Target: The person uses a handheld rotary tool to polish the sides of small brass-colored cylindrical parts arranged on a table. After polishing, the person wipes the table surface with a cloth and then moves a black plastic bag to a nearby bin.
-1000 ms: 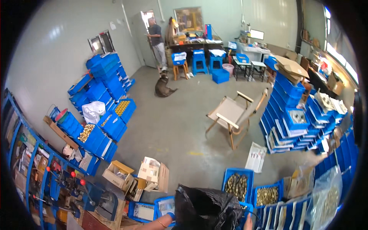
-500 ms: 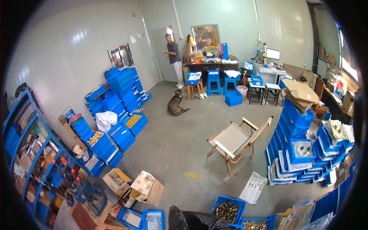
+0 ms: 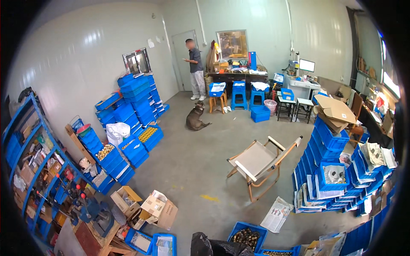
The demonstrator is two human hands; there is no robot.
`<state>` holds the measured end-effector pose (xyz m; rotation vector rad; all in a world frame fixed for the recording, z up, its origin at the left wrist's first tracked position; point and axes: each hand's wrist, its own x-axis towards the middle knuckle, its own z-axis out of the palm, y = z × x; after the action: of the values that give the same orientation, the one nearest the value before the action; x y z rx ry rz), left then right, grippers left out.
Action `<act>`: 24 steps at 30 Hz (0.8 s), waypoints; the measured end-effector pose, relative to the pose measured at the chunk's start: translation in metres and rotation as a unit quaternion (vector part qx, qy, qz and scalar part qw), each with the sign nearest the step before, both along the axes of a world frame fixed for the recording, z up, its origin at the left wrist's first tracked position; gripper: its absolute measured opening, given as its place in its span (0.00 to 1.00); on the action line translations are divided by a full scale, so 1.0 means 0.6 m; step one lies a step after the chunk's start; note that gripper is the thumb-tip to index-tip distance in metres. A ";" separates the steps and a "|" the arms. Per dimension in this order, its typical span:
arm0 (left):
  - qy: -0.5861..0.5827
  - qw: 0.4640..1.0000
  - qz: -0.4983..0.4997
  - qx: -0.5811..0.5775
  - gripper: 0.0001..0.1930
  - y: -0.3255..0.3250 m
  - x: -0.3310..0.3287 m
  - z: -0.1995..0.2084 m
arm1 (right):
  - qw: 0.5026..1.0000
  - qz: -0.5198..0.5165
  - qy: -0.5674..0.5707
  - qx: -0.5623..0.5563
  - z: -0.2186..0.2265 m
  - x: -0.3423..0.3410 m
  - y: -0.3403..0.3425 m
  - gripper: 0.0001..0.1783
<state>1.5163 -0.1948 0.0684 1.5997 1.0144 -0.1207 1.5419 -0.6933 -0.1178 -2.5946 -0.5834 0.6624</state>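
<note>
Neither of my hands shows in the head view. At the bottom edge lies a crumpled black plastic bag (image 3: pixel 212 246), with a blue bin of brass-coloured parts (image 3: pixel 246 234) just right of it. Two more blue trays holding papers (image 3: pixel 164 245) sit to the bag's left, beside open cardboard boxes (image 3: pixel 159 208).
A folding wooden chair (image 3: pixel 260 164) stands mid-floor. Stacked blue bins line the left wall (image 3: pixel 136 99) and the right side (image 3: pixel 329 158). A dog (image 3: pixel 195 118) sits near blue stools (image 3: pixel 238 93). Another person (image 3: pixel 196 68) stands by the far door. Blue shelving (image 3: pixel 30 162) is at left.
The view has tilted up and away. The black bag slid down to the bottom edge, and my hands, seen holding it a second ago, dropped out of view.
</note>
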 end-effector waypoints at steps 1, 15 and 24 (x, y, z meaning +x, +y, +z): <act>-0.002 1.000 0.001 -0.001 0.19 0.000 0.000 -0.002 | 1.000 -0.002 0.003 -0.004 0.005 0.001 0.002 0.29; 0.055 0.996 -0.043 -0.059 0.19 -0.099 -0.088 -0.128 | 0.843 -0.375 0.372 0.099 0.286 0.103 0.142 0.37; 0.139 0.985 -0.072 -0.076 0.19 -0.214 -0.060 -0.318 | 0.828 -0.453 0.325 0.061 -0.043 0.137 0.051 0.47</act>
<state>1.4805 -0.3233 -0.1226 1.5406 1.0729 -0.5209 1.6241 -0.6629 -0.1439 -1.9600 0.7538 1.0005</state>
